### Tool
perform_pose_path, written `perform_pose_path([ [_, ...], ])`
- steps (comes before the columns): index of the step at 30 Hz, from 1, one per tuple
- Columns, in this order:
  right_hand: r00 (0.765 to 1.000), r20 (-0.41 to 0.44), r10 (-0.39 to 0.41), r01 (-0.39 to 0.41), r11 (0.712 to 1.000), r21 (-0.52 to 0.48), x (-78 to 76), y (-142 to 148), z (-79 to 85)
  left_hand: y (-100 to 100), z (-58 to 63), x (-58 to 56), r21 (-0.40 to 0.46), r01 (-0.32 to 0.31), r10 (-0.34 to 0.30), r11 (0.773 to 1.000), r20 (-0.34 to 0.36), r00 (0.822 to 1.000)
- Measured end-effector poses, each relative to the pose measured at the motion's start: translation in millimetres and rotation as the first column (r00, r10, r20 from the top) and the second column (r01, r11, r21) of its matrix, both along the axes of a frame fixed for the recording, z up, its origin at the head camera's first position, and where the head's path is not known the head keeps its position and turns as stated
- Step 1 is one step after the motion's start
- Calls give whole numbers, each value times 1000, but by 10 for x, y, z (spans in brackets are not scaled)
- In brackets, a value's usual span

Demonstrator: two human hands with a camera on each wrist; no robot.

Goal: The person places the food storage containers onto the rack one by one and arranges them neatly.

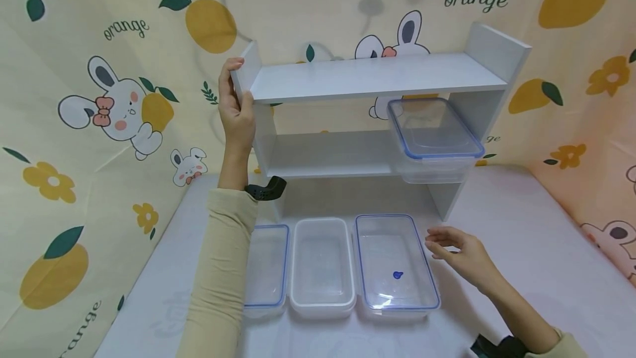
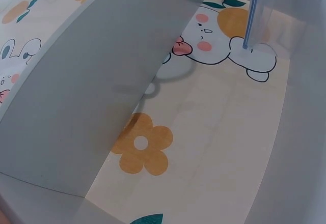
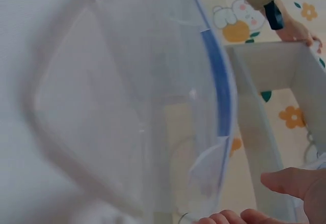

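Note:
My left hand (image 1: 237, 115) grips the upper left side panel of a white two-tier shelf (image 1: 382, 79), thumb at the front edge. On the shelf's middle board, at the right end, stands a clear container with a blue-rimmed lid (image 1: 434, 131), its front jutting past the board. My right hand (image 1: 462, 256) is just right of a larger clear container with a blue rim (image 1: 395, 258) on the table, fingers loosely bent and holding nothing. In the right wrist view, a clear container (image 3: 147, 96) fills much of the picture beside the right hand's thumb and fingertips (image 3: 229, 216).
Left of the larger container, a white-rimmed clear container (image 1: 323, 264) and another blue-rimmed one (image 1: 265, 269) stand in a row on the white tabletop (image 1: 507, 209). The left forearm partly covers the leftmost one. A patterned backdrop (image 1: 298, 10) hangs close behind the shelf.

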State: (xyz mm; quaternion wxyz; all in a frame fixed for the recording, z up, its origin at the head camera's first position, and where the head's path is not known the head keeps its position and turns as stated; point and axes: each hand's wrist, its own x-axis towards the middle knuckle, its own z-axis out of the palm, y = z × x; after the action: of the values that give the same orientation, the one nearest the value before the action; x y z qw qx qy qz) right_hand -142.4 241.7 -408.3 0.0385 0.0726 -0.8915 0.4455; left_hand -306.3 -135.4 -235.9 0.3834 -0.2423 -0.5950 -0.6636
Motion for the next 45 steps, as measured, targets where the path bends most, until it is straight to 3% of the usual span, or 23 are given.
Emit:
perform_pose_path([
  [3,998,60,3,-3,1000,0,5,26,-26,-8,-8,-26,-4,-1,1,1000,-6,1000],
  [7,989,145,8,-8,1000,5,10,59,-78,30,47,75,-4,4,-4,1000,-5,1000],
  [8,985,175,13,-13,1000,-1,11,66,-94,44,66,113,-3,4,-4,1000,-3,1000],
  [13,951,303,53,-33,997,-72,11,92,-174,35,52,84,0,12,-12,1000,-6,1000],
  [26,893,436,107,-31,984,-177,-10,99,-297,50,70,107,-5,6,-6,1000,-7,1000],
  [37,824,506,254,-69,932,-355,-74,155,-332,4,5,-20,-1,10,-10,1000,-14,1000],
  [42,779,543,315,-79,907,-413,-81,172,-368,-4,-13,-40,-8,5,-6,1000,-14,1000],
  [45,741,550,385,-93,870,-485,-90,185,-387,1,-13,-25,-5,5,-5,1000,-19,1000],
])
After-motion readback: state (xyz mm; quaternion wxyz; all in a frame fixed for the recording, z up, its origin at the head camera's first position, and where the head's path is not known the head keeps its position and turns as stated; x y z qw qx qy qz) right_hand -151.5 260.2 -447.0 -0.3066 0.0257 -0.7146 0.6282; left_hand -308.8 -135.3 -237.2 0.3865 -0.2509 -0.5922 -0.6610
